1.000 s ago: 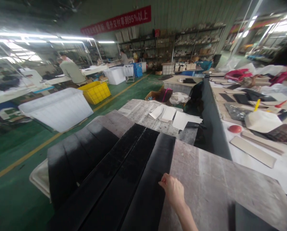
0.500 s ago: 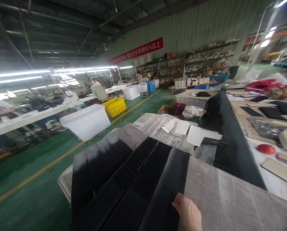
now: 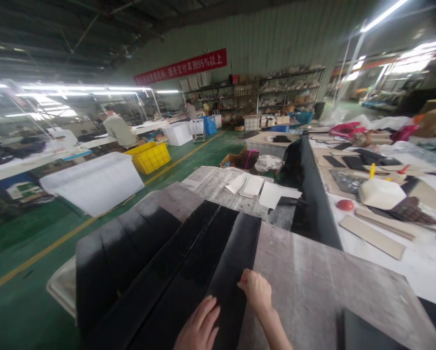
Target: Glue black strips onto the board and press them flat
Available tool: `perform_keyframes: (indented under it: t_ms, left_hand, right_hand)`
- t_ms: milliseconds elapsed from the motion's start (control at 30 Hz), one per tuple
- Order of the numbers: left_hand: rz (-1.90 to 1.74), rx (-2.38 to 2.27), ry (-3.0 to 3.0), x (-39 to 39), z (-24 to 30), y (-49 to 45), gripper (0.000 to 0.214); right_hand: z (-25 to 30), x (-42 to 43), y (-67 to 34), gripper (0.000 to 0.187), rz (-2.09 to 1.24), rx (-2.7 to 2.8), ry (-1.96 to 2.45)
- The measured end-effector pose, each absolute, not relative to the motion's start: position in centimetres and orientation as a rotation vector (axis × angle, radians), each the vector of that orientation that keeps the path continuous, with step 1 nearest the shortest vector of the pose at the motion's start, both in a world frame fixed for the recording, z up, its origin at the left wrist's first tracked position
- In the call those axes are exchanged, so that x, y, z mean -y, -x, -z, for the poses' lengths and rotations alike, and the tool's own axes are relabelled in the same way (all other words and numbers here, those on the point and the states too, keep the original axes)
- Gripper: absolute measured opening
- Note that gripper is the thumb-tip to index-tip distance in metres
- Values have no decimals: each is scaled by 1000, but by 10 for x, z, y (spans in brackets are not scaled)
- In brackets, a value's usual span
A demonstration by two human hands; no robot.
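Note:
Long black sheet strips [image 3: 192, 260] lie side by side on the greyish board of the worktable [image 3: 313, 277]. My left hand [image 3: 199, 326] rests on the strips near the bottom, its fingers stretched out over the black surface. At the right edge of the rightmost strip [image 3: 236, 248], my right hand [image 3: 257, 290] is closed with thumb and fingertips pinched together on that edge. More black strips [image 3: 121, 243] drape over the table's left side. A dark flat piece [image 3: 367, 333] shows at the lower right, partly cut off.
White sheets [image 3: 252, 185] lie at the table's far end. To the right, a long bench [image 3: 378, 248] carries a red round object [image 3: 345, 205], a white container [image 3: 382, 195] and beige boards. White [image 3: 94, 182] and yellow bins [image 3: 150, 156] stand left; a person [image 3: 118, 127] sits beyond.
My left hand has come into view, lying on the strips. The view has turned right, showing more of the bench. My right hand is still at the strip's right edge.

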State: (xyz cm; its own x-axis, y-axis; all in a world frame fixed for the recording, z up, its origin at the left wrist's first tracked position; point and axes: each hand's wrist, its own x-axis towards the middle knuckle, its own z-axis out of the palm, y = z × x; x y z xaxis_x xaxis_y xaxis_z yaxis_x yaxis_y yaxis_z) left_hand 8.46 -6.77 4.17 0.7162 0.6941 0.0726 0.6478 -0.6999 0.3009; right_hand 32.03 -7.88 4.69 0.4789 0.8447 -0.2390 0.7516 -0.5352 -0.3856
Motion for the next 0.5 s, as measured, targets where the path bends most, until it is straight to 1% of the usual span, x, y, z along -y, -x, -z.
perform_keyframes:
  t_ms: [100, 200, 300, 500]
  left_hand:
    - [-429, -880, -2917, 40, -18, -136, 54]
    - [-534, -853, -3084, 29, 5, -162, 53]
    - [-541, -870, -3164, 31, 22, -165, 55]
    - [-561, -857, -3312, 32, 26, -158, 55]
  right_hand:
    - [-49, 79, -320, 6, -585, 1365, 2497]
    - [-47, 79, -319, 8, -581, 1347, 2499]
    - [-42, 80, -319, 8, -575, 1326, 2490]
    - [-41, 84, -316, 13, -565, 1258, 2455]
